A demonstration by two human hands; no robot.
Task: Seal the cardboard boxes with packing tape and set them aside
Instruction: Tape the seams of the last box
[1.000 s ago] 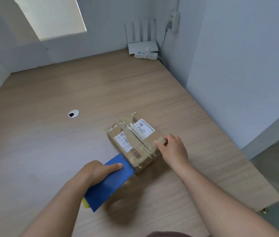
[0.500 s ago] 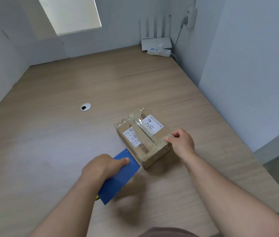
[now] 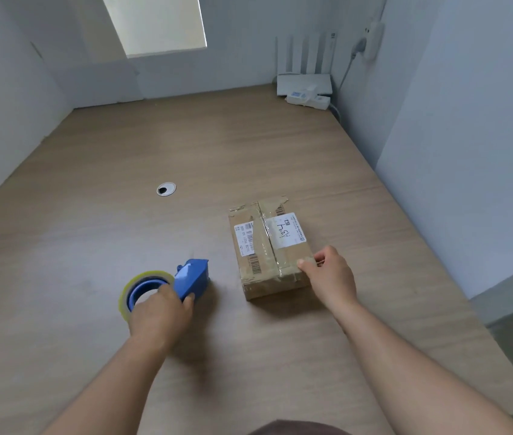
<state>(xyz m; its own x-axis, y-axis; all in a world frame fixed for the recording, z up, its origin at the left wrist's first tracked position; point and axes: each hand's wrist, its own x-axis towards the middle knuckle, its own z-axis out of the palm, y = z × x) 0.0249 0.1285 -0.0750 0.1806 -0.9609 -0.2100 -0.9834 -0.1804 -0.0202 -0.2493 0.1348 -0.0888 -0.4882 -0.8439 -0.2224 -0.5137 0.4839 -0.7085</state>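
Observation:
A small cardboard box (image 3: 269,249) with white labels and clear tape along its top seam lies on the wooden table (image 3: 248,146), right of centre. My right hand (image 3: 330,276) grips its near right corner, thumb on top. A blue tape dispenser (image 3: 186,279) with a yellowish roll of packing tape rests on the table to the left of the box, apart from it. My left hand (image 3: 157,315) holds the dispenser from the near side, fingers curled over the roll and the blue body.
A round cable grommet (image 3: 166,189) sits in the tabletop beyond the dispenser. A white router (image 3: 303,83) and a power strip (image 3: 308,98) stand in the far right corner against the walls. The table's right edge runs close to the box.
My left hand has carried the dispenser away from the box's near end to the left and set it on the table. The box has turned slightly; my right hand stays on its corner.

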